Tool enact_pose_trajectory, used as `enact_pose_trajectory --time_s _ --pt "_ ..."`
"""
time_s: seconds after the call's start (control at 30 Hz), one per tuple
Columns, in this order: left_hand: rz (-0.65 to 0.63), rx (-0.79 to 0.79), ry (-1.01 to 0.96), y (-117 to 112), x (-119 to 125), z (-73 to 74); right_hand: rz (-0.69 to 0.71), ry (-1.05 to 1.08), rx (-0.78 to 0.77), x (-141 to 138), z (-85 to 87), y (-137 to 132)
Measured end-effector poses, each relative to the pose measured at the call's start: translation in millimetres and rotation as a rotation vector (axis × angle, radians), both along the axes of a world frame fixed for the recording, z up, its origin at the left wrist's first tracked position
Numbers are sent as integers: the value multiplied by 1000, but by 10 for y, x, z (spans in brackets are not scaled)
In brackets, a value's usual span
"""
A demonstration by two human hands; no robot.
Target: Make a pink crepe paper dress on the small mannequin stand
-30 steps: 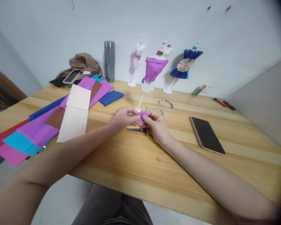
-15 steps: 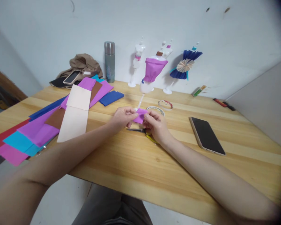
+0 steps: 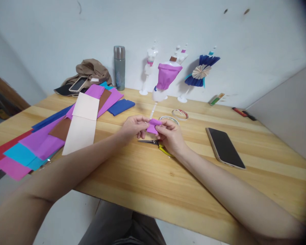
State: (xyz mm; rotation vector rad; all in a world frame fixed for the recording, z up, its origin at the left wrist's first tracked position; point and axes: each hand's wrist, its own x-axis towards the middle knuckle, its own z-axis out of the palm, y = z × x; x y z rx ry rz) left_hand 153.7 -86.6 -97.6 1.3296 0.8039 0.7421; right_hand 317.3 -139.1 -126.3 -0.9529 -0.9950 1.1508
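Between my two hands is a small piece of purple crepe paper [image 3: 153, 127], with a fold showing along its upper part. My left hand [image 3: 136, 126] pinches its left side, while my right hand [image 3: 169, 133] grips the right side between thumb and fingers. Under the hands lie scissors [image 3: 164, 149] with yellow handles and dark blades, partly covered by my right hand. Just behind stands a small white mannequin [image 3: 160, 95] wrapped in a purple paper top [image 3: 168, 75]. A roll of tape [image 3: 169, 119] rests on the table behind my right hand.
Coloured paper sheets [image 3: 83, 126] lie in a pile at left. A phone [image 3: 225, 148] is at right. Along the wall stand a thermos [image 3: 119, 68], a mannequin in blue paper [image 3: 202, 71] and a bare white one [image 3: 152, 59]. A second tape roll [image 3: 181, 114] lies behind the first.
The purple paper between my hands was flatter before; its upper part is now folded over. Both hands have shifted only slightly, and the other things stay put.
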Motion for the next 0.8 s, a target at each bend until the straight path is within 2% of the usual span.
enact_pose_trajectory --time_s 0.17,0.4,0.6,0.8 --pt "-30 10 -46 -9 -14 11 31 18 0 22 15 5" --pt "1 -114 -42 -19 2 85 -32 -83 -1 26 35 -12" --pt "4 -142 146 -51 19 181 -41 -221 75 42 11 -32" --pt "-31 -109 243 -46 -14 245 -45 -328 195 34 23 -64"
